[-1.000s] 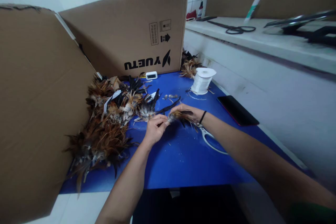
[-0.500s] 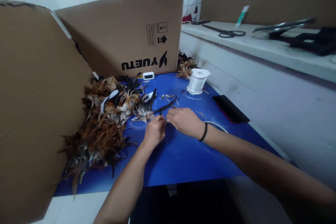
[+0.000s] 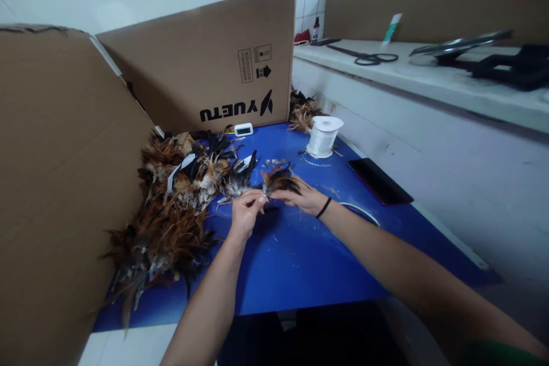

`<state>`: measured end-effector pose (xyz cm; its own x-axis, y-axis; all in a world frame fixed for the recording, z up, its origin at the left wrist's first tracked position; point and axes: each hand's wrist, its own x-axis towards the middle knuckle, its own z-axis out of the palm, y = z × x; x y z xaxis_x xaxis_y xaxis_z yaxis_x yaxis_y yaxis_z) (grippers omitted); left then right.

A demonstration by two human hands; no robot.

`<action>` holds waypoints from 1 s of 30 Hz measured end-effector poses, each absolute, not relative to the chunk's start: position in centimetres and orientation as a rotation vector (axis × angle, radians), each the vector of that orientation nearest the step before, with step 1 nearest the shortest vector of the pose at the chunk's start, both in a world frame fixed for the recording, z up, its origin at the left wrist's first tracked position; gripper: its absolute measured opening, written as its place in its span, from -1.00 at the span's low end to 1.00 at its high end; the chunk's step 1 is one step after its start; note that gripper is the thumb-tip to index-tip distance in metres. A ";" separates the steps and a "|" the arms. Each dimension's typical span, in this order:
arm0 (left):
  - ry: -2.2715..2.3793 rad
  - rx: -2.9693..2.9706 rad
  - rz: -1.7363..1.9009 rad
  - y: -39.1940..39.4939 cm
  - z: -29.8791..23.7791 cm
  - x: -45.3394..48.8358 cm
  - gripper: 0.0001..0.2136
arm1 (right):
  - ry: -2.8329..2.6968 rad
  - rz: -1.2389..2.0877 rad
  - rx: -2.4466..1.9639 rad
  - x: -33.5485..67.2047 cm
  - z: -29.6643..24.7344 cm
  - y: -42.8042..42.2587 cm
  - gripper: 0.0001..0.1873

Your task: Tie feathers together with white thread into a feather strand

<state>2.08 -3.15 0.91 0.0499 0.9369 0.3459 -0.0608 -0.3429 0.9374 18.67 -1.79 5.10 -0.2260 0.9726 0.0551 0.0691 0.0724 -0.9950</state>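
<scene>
My left hand (image 3: 245,213) pinches the base of a small bunch of brown and black feathers (image 3: 278,178) above the blue table top (image 3: 295,251). My right hand (image 3: 303,197), with a black band at the wrist, is closed on the same bunch from the right side. A big pile of brown, black and white feathers (image 3: 171,206) lies to the left of both hands. A white spool of thread (image 3: 323,135) stands behind my right hand.
Cardboard box walls (image 3: 206,63) stand at the left and back. A black phone (image 3: 379,180) lies on the right of the table, a small white device (image 3: 243,129) by the box. Scissors (image 3: 369,58) lie on the raised shelf. White scissor handles (image 3: 360,211) show by my right forearm.
Both hands have lifted slightly, and the feather bunch now shows fanned out between them; half a second ago my right hand covered it.
</scene>
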 end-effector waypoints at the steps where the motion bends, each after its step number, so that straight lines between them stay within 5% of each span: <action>1: 0.984 1.465 1.479 -3.1 0.8 2.1 -0.84 | -1.403 1.259 -1.072 18.0 4.5 -2.2 -0.86; 13: 1.307 2.356 1.702 -4.7 2.0 2.9 -0.85 | -1.246 0.779 -1.250 13.9 2.9 -5.0 -0.74; 30: 1.238 2.582 1.795 -4.5 1.3 3.2 -0.85 | -1.344 0.481 -1.188 14.6 3.3 -5.4 -0.73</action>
